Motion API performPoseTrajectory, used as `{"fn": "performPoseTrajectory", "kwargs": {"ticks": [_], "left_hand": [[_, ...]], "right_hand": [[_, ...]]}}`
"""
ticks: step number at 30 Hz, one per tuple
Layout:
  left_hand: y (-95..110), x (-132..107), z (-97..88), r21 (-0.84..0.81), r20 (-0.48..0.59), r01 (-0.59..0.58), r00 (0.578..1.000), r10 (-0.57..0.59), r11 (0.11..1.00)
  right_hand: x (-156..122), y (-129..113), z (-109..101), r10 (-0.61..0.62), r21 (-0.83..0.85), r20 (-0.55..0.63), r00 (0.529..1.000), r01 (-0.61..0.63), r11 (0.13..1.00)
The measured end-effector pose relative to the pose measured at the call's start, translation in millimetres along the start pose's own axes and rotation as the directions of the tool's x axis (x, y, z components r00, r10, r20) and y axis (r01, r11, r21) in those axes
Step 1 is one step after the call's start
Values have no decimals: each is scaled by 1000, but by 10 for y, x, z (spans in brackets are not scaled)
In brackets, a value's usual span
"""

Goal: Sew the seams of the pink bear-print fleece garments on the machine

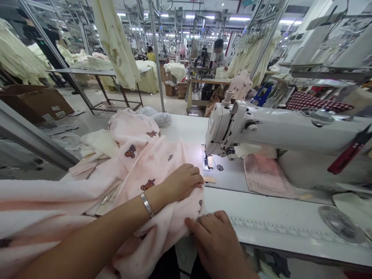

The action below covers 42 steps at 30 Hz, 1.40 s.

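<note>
A soft pink cloth point(145, 170) with little animal patches lies in a big heap across the white tabletop point(232, 205) and spills off toward the person. The left hand point(181, 182), with a silver bangle point(147, 205) on the wrist, lies flat on top of the cloth, fingers together and a bit curved. It is not gripping. The right hand point(216, 242) sits lower, by the front edge of the tabletop, with its fingers point(203, 224) on a fold of the cloth. Its thumb is hidden, so I cannot tell if it pinches the cloth or just rests there.

The white sewing machine point(276, 128) stands to the right, and its needle part point(209, 161) is just beside the cloth. A checked pink cloth point(267, 176) lies under the machine arm, partly hidden. Red-handled snips point(350, 151) hang at the right, cut off by a blur. Far back, a person point(217, 54) sits at another table, too small to see well.
</note>
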<state>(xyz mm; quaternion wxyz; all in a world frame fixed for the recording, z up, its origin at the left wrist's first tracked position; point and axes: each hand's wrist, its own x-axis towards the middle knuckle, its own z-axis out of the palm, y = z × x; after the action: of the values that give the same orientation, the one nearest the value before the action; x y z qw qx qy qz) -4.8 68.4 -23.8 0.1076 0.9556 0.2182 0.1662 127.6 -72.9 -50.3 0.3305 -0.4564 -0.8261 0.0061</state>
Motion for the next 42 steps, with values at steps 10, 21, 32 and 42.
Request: {"fn": "performPoseTrajectory", "kwargs": {"ticks": [10,21,32,42], "left_hand": [[-31,-44,25,-52,-37,-14,999,13,999],[-43,-49,31,-65,-46,-40,998,37,997],[-82,64,-107,85,75,-5,997,-2,996],[420,-51,69,231,140,178,967,-214,957]], "right_hand": [[-69,-104,-31,251,469,-14,968,-215,857],[-111,-153,-91,56,338,-25,998,-44,940],[-121,98,-63,-47,79,-3,999,47,996],[-42,263,-217,-128,57,95,987,123,991]]}}
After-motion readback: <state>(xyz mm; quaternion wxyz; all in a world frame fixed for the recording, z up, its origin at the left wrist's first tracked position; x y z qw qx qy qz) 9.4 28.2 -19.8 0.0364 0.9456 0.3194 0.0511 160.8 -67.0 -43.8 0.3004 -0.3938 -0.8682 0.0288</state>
